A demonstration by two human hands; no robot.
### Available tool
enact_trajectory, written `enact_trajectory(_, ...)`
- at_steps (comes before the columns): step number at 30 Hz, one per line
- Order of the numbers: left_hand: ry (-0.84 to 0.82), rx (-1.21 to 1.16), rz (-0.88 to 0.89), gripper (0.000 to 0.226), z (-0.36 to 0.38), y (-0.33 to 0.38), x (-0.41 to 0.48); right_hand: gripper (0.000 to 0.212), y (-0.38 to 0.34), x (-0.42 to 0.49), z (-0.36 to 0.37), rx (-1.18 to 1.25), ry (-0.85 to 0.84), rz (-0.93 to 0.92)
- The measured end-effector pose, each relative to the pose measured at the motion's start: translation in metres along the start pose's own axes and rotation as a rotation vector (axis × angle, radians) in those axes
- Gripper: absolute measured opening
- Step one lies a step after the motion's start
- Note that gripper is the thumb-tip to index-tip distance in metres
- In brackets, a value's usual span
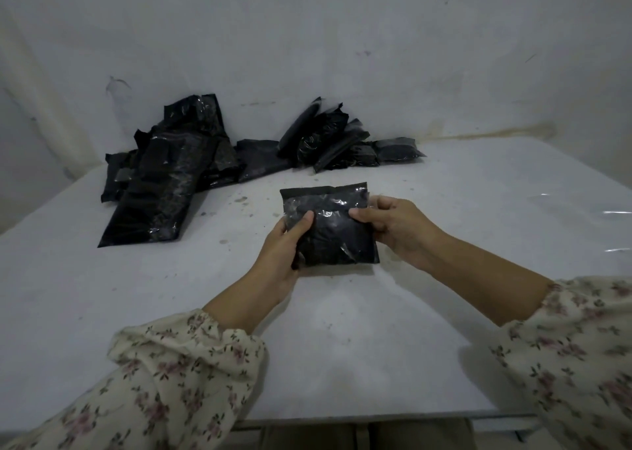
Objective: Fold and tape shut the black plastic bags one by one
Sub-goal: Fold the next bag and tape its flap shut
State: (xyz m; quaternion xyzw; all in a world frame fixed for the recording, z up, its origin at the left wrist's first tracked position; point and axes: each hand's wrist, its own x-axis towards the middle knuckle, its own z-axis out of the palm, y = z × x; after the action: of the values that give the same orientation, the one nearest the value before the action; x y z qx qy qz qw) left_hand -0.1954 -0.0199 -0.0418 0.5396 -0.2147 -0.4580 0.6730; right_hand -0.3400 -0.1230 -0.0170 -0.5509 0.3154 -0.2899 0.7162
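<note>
A small folded black plastic bag [333, 231], glossy with clear tape across it, is held just above the middle of the white table [342, 347]. My left hand [284, 251] grips its left edge, thumb on top and fingers underneath. My right hand [393, 224] holds its right edge, thumb pressing on the top face near the tape. Long unfolded black bags [164, 183] lie in a heap at the far left. Several small folded bags [338, 142] lean against the wall at the far middle.
A white wall [342, 56] rises right behind the table. A sheet of clear plastic [581, 210] glints on the table's right side. The table's near edge [376, 419] runs below my floral sleeves.
</note>
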Motion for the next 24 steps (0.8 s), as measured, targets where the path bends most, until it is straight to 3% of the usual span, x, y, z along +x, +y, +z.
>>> enact_trajectory(3, 0.045, 0.084, 0.045, 0.026, 0.001, 0.000, -0.002, 0.030, 0.005, 0.000, -0.003, -0.056, 0.093, 0.003)
enact_trajectory(7, 0.113, 0.132, 0.033, 0.033, 0.004, -0.003, 0.000, 0.012, 0.011, -0.001, -0.008, -0.182, 0.242, -0.042)
enact_trajectory(10, 0.174, 0.173, -0.047, 0.055, 0.005, -0.008, 0.001, 0.013, 0.015, 0.000, -0.010, -0.312, 0.281, -0.066)
enact_trajectory(11, 0.226, 0.292, 0.005, 0.065, 0.004, -0.010, 0.002, 0.013, 0.016, 0.000, -0.010, -0.366, 0.270, -0.063)
enact_trajectory(13, 0.310, 0.746, 0.338, 0.078, 0.000, -0.010, 0.003, 0.012, 0.019, -0.001, -0.009, -0.452, 0.217, -0.041)
enact_trajectory(15, 0.163, 1.155, 0.688, 0.070, -0.001, -0.009, 0.005, 0.011, 0.023, -0.002, -0.009, -0.500, 0.158, -0.008)
enact_trajectory(16, 0.014, 1.283, 0.710, 0.064, 0.002, -0.008, 0.007, 0.012, 0.025, -0.002, -0.008, -0.526, 0.138, 0.001)
enact_trajectory(18, -0.226, 1.426, 0.581, 0.063, 0.007, -0.012, 0.011, 0.014, 0.027, -0.001, -0.007, -0.581, 0.125, 0.006)
enact_trajectory(20, -0.311, 1.428, 0.498, 0.066, 0.008, -0.017, 0.013, 0.012, 0.028, 0.001, -0.008, -0.626, 0.156, -0.006)
enact_trajectory(24, -0.270, 1.273, 0.499, 0.088, 0.006, -0.022, 0.010, 0.016, 0.028, 0.007, -0.011, -0.649, 0.193, -0.030)
